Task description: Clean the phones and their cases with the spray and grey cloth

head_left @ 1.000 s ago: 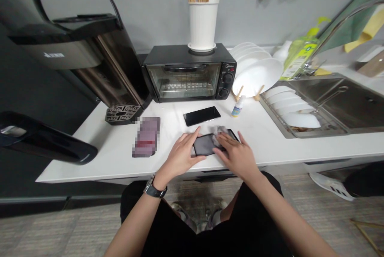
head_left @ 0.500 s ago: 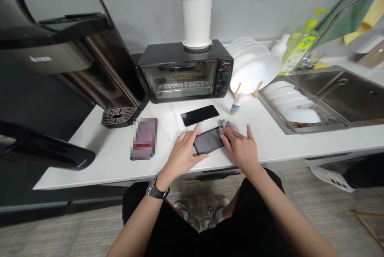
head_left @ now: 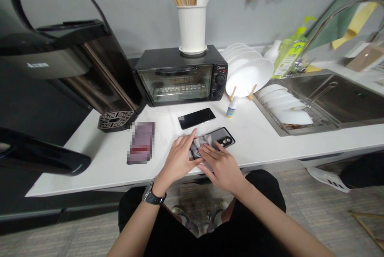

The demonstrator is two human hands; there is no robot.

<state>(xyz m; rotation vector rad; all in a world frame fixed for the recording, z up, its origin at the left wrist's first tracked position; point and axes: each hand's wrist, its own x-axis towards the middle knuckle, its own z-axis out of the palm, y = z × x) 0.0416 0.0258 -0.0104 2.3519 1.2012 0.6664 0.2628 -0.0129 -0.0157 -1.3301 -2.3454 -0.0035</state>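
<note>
A phone case [head_left: 222, 134] with a smoky see-through back, a black rim and round camera holes lies on the white counter. My left hand [head_left: 180, 155] grips its left end between thumb and fingers. A crumpled grey cloth [head_left: 202, 141] lies over the left half of the case. My right hand [head_left: 220, 165] presses the cloth down with its fingers, which hide part of it. Just behind the case, a black phone [head_left: 196, 118] rests with its screen up. A small white spray bottle [head_left: 231, 107] stands to the right of the phone.
Behind are a toaster oven [head_left: 180, 83], a white cup [head_left: 193, 29] of chopsticks and racked plates [head_left: 249, 77]. A water dispenser [head_left: 99, 69] and a blurred purple item [head_left: 141, 143] are on the left. A sink [head_left: 348, 97] is on the right. Another person's shoe [head_left: 327, 179] shows below.
My right hand has slid the cloth leftward along the case, from its right end to its left half, uncovering the camera holes. My left hand stays at the left end.
</note>
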